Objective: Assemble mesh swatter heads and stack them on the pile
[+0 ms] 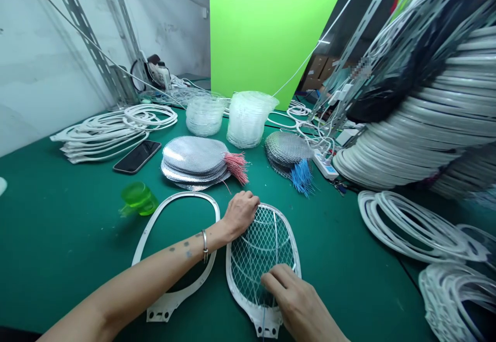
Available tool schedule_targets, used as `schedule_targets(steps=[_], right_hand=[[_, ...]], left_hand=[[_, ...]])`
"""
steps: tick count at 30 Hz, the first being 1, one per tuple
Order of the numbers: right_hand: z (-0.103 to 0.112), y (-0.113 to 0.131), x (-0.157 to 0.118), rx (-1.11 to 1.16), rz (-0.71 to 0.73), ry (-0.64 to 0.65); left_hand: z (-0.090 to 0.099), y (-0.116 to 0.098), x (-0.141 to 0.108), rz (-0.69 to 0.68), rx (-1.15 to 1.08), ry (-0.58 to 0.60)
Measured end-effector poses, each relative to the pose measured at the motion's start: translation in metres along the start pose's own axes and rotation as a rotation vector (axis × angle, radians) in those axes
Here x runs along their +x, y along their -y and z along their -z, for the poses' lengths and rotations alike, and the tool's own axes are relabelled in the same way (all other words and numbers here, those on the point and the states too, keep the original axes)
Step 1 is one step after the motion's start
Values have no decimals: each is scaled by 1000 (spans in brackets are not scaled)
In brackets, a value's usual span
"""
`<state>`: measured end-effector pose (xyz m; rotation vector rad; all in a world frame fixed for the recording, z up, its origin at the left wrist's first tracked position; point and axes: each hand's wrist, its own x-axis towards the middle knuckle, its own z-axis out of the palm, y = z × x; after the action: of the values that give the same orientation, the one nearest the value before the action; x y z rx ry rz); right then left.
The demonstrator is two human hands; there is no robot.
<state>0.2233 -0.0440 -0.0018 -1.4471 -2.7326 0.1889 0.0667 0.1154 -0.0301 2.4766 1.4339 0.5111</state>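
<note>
A white bug-swatter frame [298, 249], fitted with wire mesh and thin white ribs, lies flat before me. My left hand [241, 213], a metal bangle on its wrist, is closed at the frame's top left edge. Low on the right side of the mesh, my right hand [292, 298] has its fingers curled and pressed together; what they hold, if anything, is hidden. A thin blue wire [264, 321] runs down over the frame's neck. Beneath my left forearm lies a second white frame [145, 231] without mesh, partly covered by the arm.
Behind lie mesh sheets with red wires [194, 156] and mesh sheets with blue wires [287, 151]. Clear plastic stacks [250, 120] stand farther back. A phone [137, 157] and green translucent cup [139, 198] are left. White frames [418, 228] pile up at right.
</note>
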Motion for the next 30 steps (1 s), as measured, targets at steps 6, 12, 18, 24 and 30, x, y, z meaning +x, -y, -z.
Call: schedule_targets(steps=[6,12,18,24,30], right_hand=[[1,-1,0,-16,15,-24],[-6,-3,2,25,-20,45],[6,-3,-1,262,-83,98],[22,-40,45,554,-433,-169],[-10,-95,112,448,-595,-267]], left_hand=[[5,-3,0,19,22,-11],[-5,0,0,30,46,-6],[-6,1,0,13,48,-10],[-8,2,0,3,52,-22],[-9,1,0,14,79,-30]])
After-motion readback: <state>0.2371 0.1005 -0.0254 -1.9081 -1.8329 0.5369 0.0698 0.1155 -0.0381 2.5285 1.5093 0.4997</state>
